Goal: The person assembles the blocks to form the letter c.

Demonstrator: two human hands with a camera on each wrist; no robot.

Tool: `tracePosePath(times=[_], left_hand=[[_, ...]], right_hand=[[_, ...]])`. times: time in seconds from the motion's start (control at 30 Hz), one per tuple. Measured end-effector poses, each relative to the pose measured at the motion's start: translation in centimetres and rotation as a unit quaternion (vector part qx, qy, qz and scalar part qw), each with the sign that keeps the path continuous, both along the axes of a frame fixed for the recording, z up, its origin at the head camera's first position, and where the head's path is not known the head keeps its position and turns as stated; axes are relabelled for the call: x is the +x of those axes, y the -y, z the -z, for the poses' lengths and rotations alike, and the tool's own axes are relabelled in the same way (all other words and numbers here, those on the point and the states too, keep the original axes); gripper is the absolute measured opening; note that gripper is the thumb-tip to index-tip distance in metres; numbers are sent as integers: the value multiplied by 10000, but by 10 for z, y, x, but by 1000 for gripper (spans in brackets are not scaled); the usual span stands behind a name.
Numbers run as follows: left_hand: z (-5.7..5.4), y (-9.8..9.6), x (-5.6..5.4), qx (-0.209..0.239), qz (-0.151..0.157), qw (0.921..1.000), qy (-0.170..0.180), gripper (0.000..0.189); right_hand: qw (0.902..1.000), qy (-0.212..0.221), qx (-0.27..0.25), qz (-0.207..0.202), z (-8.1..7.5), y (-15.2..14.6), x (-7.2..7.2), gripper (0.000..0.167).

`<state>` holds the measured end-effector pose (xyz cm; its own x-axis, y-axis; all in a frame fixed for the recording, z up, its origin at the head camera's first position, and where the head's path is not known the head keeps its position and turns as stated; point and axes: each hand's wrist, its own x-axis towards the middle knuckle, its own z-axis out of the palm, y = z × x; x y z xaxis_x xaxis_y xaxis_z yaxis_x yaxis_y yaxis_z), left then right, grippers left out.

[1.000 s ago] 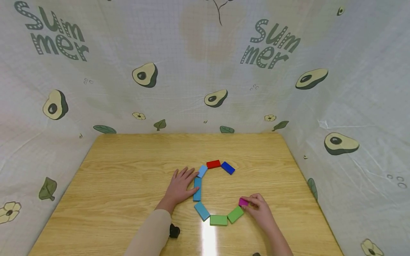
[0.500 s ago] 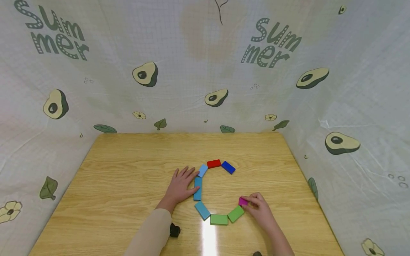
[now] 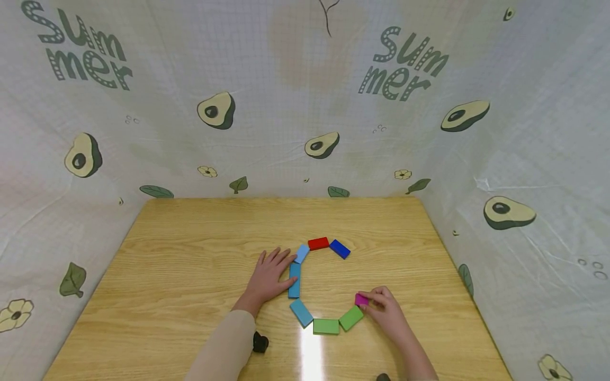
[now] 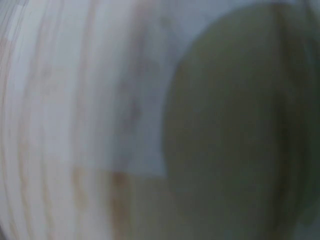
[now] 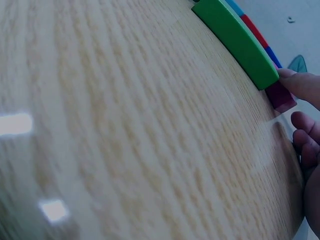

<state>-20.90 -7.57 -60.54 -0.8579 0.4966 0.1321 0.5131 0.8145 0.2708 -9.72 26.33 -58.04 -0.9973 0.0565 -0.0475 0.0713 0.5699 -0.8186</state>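
Note:
My left hand [image 3: 268, 276] lies with spread fingers on the table. Its thumb rests on a long blue block [image 3: 294, 288], and a fingertip touches the light blue block [image 3: 302, 253] behind it. At the right, my right hand [image 3: 387, 313] pinches a small magenta block [image 3: 361, 300] between thumb and fingers. That magenta block [image 5: 281, 98] meets the end of a green block [image 5: 237, 44] in the right wrist view. Another green block [image 3: 326, 326] and a slanted blue block [image 3: 301, 313] continue the curve. The left wrist view is too blurred to show the hand.
A red block [image 3: 318, 244] and a dark blue block [image 3: 340, 249] form the curve's far end. All lie on a wooden table [image 3: 190, 233], with a patterned cloth [image 3: 267, 69] hanging behind and at both sides. A small black object [image 3: 260, 343] is beside the left sleeve.

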Motion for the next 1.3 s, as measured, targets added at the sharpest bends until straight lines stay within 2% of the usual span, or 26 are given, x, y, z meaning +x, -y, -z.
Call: tracePosePath(times=[0.4, 0.63, 0.87, 1.0, 1.13, 1.3], left_hand=[[4, 0, 0, 30, 25, 9998, -187, 67], [1, 0, 3, -82, -15, 9999, -146, 66], [-1, -1, 3, -85, -19, 9998, -157, 66], [-2, 0, 4, 39, 10, 9999, -102, 68], [-5, 0, 5, 346, 103, 9993, -38, 68], [-10, 0, 4, 211, 239, 9993, 183, 71]], right_hand=[[9999, 114, -97, -51, -2, -1, 0, 32], [9992, 197, -339, -15, -5, -2, 0, 32], [9992, 140, -366, -110, -11, -5, -1, 33], [9991, 87, -330, -232, -16, -7, -6, 33], [9987, -57, -134, -488, -24, -4, -14, 33], [9948, -231, 163, -974, -36, 2, -27, 34]])
